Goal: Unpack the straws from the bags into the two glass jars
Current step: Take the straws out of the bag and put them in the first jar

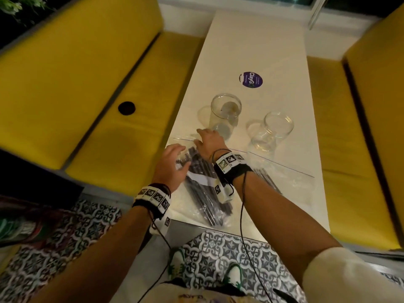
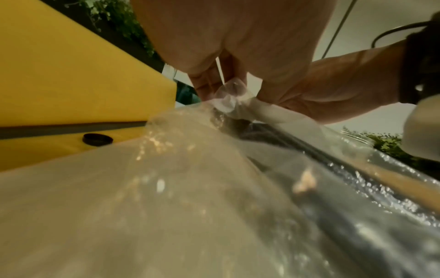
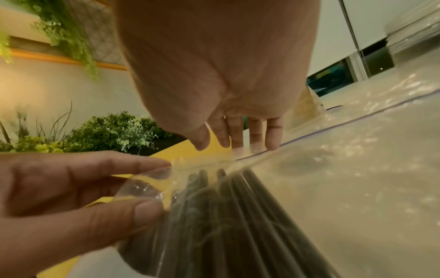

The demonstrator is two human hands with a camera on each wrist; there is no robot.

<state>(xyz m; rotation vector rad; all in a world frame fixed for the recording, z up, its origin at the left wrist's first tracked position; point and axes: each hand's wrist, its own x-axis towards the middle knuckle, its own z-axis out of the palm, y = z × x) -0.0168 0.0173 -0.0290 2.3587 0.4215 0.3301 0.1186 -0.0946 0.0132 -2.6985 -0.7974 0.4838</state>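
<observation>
A clear zip bag (image 1: 196, 206) full of black straws (image 1: 202, 169) lies on the near end of the white table (image 1: 251, 40). My left hand (image 1: 183, 158) pinches a fold of the bag's film (image 3: 147, 188) between thumb and fingers near its top corner. My right hand (image 1: 203, 136) lies just beyond it, straight fingertips (image 3: 238, 144) pressing on the bag's zip edge. In the left wrist view the left hand (image 2: 226, 94) holds bunched plastic above the bag (image 2: 166, 188). Two glass jars stand behind the hands, one (image 1: 225, 112) in the middle and one (image 1: 273, 132) to the right, both without straws.
A second clear bag (image 1: 284, 178) with dark straws lies under my right forearm. A round purple sticker (image 1: 250, 79) sits farther along the table. Yellow benches (image 1: 76, 73) flank both sides, and a black lid (image 1: 126, 107) rests on the left one. Patterned floor tiles lie below.
</observation>
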